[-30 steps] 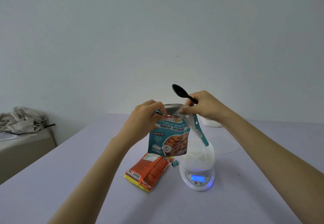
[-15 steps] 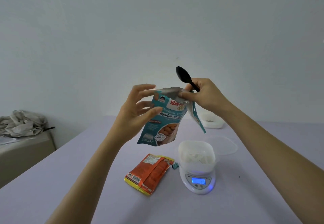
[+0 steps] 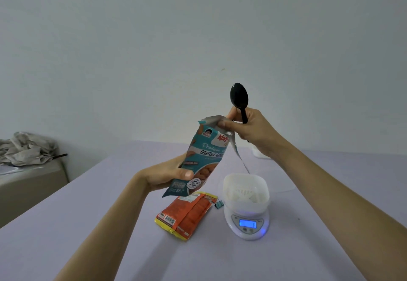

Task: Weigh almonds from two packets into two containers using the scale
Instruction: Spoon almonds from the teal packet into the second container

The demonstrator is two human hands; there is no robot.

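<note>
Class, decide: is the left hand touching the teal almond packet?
Touching. Head view: the left hand grips the teal almond packet, thumb across its front.

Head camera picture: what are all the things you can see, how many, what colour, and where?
teal foil almond packet: one, teal, held up in both hands.
orange-yellow foil packet: one, orange-yellow, flat on table.
white plastic container: one, white, on the scale.
second white container: one, white, behind right wrist, mostly hidden.
round digital scale: one, white, blue display, on table.
black plastic spoon: one, black, in right hand.
small teal clip: one, teal, beside orange-yellow packet.
lilac table: one, lilac, under packet and scale.
crumpled grey cloth: one, grey, far left.
left hand: one, grips teal packet's lower part.
right hand: one, holds spoon, pinches packet's top.
</note>
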